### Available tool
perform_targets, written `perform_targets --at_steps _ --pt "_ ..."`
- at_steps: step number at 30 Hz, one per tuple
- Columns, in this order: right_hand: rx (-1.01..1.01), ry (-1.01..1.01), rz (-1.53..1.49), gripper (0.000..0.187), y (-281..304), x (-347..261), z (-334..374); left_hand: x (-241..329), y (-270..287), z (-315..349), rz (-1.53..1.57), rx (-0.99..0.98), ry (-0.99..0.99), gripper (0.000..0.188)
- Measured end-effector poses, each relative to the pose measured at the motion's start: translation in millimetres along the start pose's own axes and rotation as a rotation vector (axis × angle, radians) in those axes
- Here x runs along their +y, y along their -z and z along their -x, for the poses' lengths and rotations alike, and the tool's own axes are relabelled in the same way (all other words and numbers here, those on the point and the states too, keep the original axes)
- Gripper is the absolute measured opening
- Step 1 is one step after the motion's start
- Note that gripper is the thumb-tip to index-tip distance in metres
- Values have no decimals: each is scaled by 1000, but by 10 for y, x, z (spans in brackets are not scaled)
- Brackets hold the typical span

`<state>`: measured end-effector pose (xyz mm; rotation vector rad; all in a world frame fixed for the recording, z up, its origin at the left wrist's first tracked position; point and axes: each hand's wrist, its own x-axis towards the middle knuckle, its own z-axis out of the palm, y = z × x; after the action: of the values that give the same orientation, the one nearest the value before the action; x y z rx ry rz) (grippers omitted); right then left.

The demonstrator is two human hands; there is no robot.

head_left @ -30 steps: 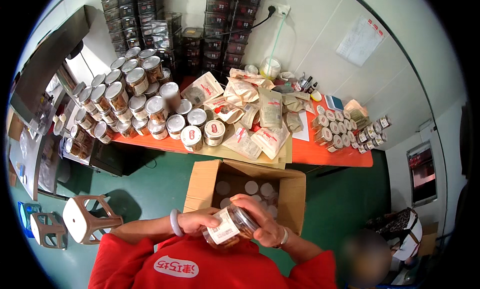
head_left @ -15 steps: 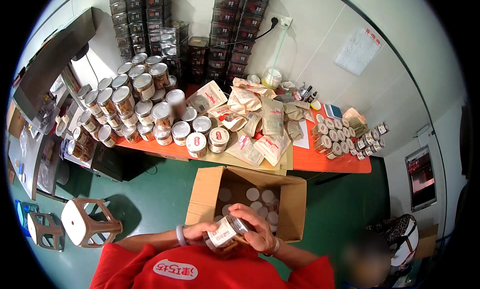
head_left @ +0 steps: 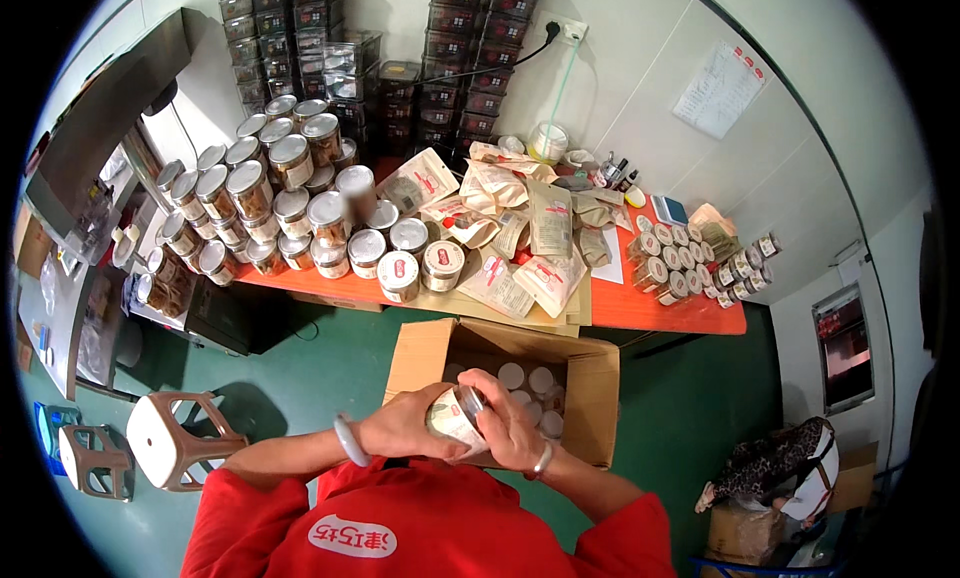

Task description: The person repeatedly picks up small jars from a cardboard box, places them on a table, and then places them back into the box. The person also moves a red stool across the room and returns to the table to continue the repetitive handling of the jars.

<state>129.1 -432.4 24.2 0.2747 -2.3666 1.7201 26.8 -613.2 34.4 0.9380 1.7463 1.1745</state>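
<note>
A clear jar with a pale label (head_left: 452, 423) is gripped between my two hands, tilted, above the near edge of an open cardboard box (head_left: 415, 356). My left hand (head_left: 402, 428) wraps around its label side. On the other side, my right hand (head_left: 512, 430) closes over the jar's end. Inside the box stand several jars with round whitish tops (head_left: 541, 380); the nearest ones are partly hidden by my hands. My arms are in red sleeves, and a pale bangle (head_left: 350, 440) circles my left wrist.
An orange table (head_left: 670, 318) carries stacked silver-lidded jars (head_left: 248, 183), a heap of pouches (head_left: 550, 223) and smaller jars (head_left: 672, 263). Dark boxes (head_left: 445, 53) are piled along the wall. Stools (head_left: 175, 440) stand left; another person (head_left: 770, 478) is low at the right.
Both hands have moved forward with the jar, from near my chest to over the box's near edge. The jar has turned in my hands. The other person at the right has shifted.
</note>
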Motion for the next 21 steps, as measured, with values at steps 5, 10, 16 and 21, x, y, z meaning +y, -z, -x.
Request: perform_targets --at_steps 5,10,16,21 --pt "-177 -181 124 36 -244 752 264 -298 -213 -329 -219 317 -425 53" --pt "194 -437 -216 32 -356 556 468 -395 -307 -144 -84 321 -215 63" --pt "329 -16 158 33 208 349 444 -466 -699 -441 1360 -111 304 61" --pt "423 -49 -12 35 698 482 404 -165 -915 -970 950 206 140 57"
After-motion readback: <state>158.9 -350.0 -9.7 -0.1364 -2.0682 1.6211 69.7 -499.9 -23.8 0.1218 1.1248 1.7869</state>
